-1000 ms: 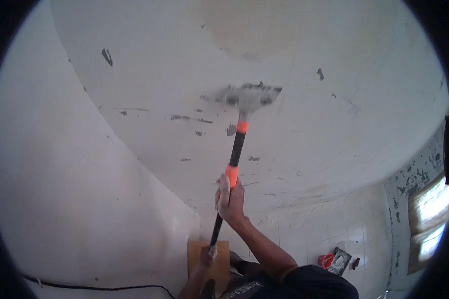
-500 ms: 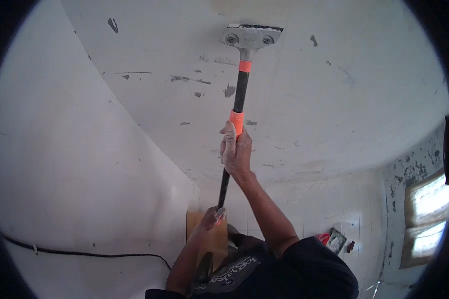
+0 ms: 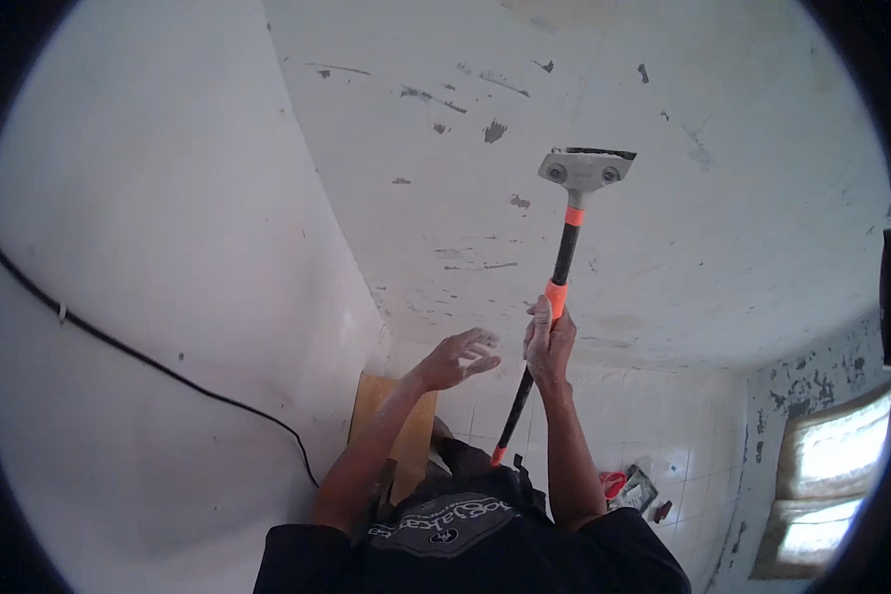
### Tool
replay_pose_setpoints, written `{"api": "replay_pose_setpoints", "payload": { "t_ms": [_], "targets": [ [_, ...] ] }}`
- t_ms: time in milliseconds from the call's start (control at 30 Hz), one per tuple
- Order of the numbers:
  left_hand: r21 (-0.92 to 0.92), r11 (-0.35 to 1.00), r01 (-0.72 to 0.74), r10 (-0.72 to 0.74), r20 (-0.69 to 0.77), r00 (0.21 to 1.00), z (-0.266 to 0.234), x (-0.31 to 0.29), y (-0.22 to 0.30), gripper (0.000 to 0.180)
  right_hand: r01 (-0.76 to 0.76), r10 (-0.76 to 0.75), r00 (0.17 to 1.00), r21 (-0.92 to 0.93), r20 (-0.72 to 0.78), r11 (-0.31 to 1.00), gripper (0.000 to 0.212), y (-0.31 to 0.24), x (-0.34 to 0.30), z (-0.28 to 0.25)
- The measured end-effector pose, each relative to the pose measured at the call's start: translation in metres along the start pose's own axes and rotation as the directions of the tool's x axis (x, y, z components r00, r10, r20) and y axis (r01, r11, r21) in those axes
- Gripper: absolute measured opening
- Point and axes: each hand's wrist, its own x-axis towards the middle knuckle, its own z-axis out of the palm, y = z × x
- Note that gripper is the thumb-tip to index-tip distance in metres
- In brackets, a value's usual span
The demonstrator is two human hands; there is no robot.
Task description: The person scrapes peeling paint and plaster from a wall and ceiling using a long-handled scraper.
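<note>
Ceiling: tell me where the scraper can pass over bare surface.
Bare ceiling lies right of the scraper, towards the window. Left of the blade, chipped patches crowd it. The right hand grips the handle; the left hand is open.

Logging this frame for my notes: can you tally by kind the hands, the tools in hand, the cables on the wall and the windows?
Hands: 2, left hand free and open, right hand gripping the scraper
Long-handled scraper: 1
Black cable on the wall: 1
Window: 1
Total: 5
</note>
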Motion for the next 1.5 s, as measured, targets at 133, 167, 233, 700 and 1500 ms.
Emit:
{"api": "replay_pose_setpoints", "payload": {
  "t_ms": [133, 167, 233, 700, 1500],
  "targets": [
    [-0.071, 0.989, -0.131, 0.129, -0.025, 0.991, 0.036, 0.004, 0.036, 0.055, 0.077, -0.076, 0.997, -0.053, 0.014, 0.996, 0.038, -0.007, -0.012, -0.016],
    [-0.160, 0.966, -0.202, 0.192, -0.078, 0.978, 0.048, 0.004, 0.042, 0.053, 0.117, -0.113, 0.993, -0.139, 0.038, 0.983, 0.037, -0.009, -0.017, -0.019],
    [-0.246, 0.929, -0.276, 0.247, -0.141, 0.959, 0.069, 0.004, 0.052, 0.050, 0.161, -0.148, 0.986, -0.224, 0.072, 0.961, 0.036, -0.009, -0.029, -0.022],
    [-0.398, 0.835, -0.381, 0.074, -0.604, 0.793, 0.097, 0.020, 0.044, 0.035, -0.009, 0.151, 0.869, -0.291, 0.471, 0.957, 0.025, 0.014, -0.088, -0.056],
    [-0.459, 0.713, -0.531, -0.112, -0.821, 0.560, 0.049, 0.088, 0.031, 0.041, -0.219, 0.276, 0.771, -0.168, 0.574, 0.961, 0.031, 0.020, -0.017, -0.031]
  ]
}}
